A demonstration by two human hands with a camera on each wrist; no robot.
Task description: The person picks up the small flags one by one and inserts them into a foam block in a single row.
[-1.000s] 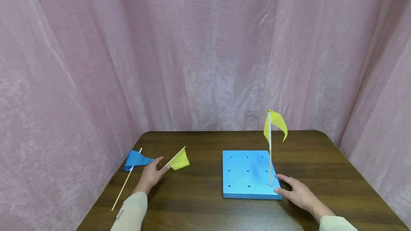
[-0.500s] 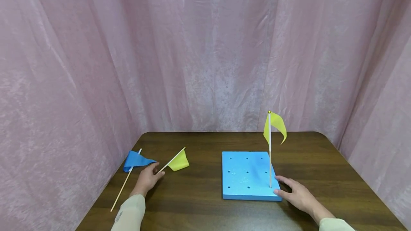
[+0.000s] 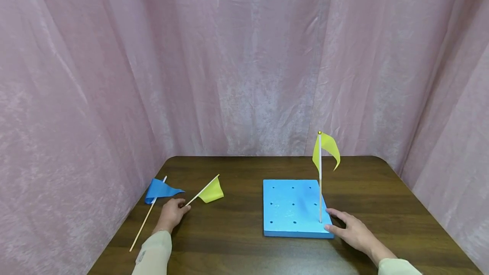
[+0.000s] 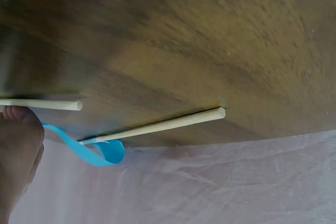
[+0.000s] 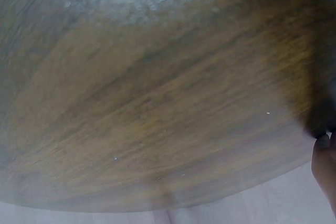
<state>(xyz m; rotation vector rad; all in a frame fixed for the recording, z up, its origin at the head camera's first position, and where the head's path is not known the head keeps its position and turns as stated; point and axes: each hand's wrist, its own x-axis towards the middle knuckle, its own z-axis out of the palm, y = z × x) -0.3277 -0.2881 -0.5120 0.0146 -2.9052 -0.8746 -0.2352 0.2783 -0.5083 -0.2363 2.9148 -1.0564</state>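
Note:
My left hand (image 3: 171,215) pinches the stick of a small yellow flag (image 3: 212,191) that lies slanted on the table, its cloth towards the far right. In the left wrist view, the bare wooden end of this flag's stick (image 4: 58,104) sticks out past the fingers (image 4: 21,115). My right hand (image 3: 353,231) rests at the right edge of a light blue board (image 3: 282,213) with rows of small holes, thumb and fingers extended. A second yellow flag (image 3: 330,145) stands upright in the board's near right hole, close beside that hand.
A blue flag (image 3: 160,189) lies left of my left hand, its stick (image 3: 142,228) pointing towards the near left and its tip close to the hand. The brown wooden table (image 3: 229,245) ends before a pink curtain (image 3: 244,63).
My left hand has slid down the yellow flag's stick towards the near left, and its fingers have closed in on it. The right hand has stayed at the board.

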